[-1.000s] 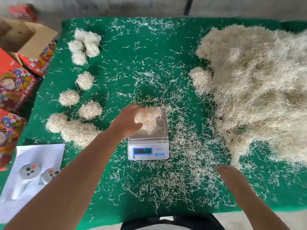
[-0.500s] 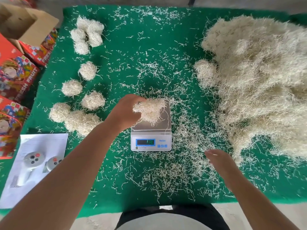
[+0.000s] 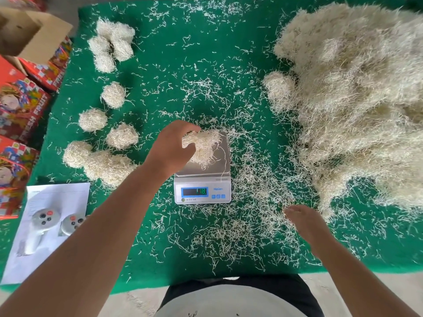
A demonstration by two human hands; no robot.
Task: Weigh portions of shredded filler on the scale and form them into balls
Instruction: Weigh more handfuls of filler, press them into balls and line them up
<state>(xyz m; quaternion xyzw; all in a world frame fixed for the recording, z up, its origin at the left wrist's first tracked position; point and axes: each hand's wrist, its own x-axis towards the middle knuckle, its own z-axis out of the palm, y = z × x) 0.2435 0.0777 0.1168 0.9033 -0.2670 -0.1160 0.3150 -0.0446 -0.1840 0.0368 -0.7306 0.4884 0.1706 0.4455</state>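
The big heap of shredded filler (image 3: 357, 106) lies along the right side of the green mat (image 3: 160, 65), in the same place as a second ago, and the finished balls (image 3: 114, 94) sit in their loose column on the left, none added and none moved. The whole view has drifted a little, which reads as a head movement and nothing more.

The real change is at the digital scale (image 3: 202, 177) in the middle. Its lit display shows digits that look like 18, where a second ago it read dark or unclear, so the weighing appears to have registered. The portion of filler (image 3: 204, 146) sits on the steel pan, and the left hand (image 3: 170, 148) still has thumb and fingers curled around its left side, grasping it as before; my judgement is that the hand's touch may disturb the reading, so the number is not yet trustworthy.

The right hand (image 3: 302, 219) has slid leftward over the scattered shreds below the heap; its fingers lie loosely extended, gripping nothing, well apart from the scale.
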